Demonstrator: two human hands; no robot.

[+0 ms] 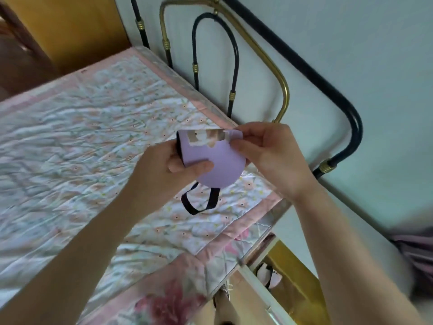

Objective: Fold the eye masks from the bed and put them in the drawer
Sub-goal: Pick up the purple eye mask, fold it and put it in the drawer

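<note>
A lilac eye mask (218, 165) is held in the air above the bed's right corner, folded over on itself. My left hand (168, 170) grips its left edge with the thumb pressed on the front. My right hand (264, 148) pinches its upper right corner. The mask's black elastic strap (201, 200) hangs down in a loop below it. An open yellow drawer (293, 285) sits low at the right beside the bed, and another eye mask (267, 275) with a black strap lies inside it.
The bed (93, 137) carries a quilted floral cover with a pink border. A black and brass metal headboard (283, 90) stands against the pale wall. A yellow wooden cabinet (70, 26) is at the top left. Dark fabric (414, 252) lies at the right edge.
</note>
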